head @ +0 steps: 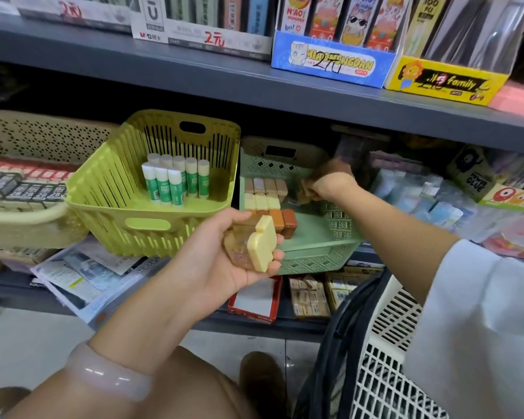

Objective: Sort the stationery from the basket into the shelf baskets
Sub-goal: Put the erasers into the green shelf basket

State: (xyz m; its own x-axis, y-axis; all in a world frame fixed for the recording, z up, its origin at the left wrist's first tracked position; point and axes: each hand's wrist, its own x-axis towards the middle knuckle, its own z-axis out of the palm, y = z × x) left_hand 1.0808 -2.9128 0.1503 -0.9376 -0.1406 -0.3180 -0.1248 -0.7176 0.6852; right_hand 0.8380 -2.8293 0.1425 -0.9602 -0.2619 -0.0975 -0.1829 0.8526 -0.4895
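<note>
My left hand [224, 261] holds a toast-shaped eraser case [262, 243] with a pale yellow lid and amber clear body, in front of the mint green shelf basket [315, 252]. My right hand [330, 182] reaches inside that basket and is closed on a small brown eraser case [303, 193] near the right wall. Rows of tan, yellow and brown eraser cases [270, 201] stand in the basket's left part. The yellow-green basket [109, 189] to the left holds several green-and-white glue sticks [176, 179]. The white source basket [387, 373] sits at the lower right.
A beige basket [18, 213] with boxed erasers stands at the far left. The grey upper shelf [254, 83] carries display boxes overhead. Glue packs [436, 198] fill the right of the shelf. Lower shelf holds a red box [254, 300] and eraser boxes [309, 297].
</note>
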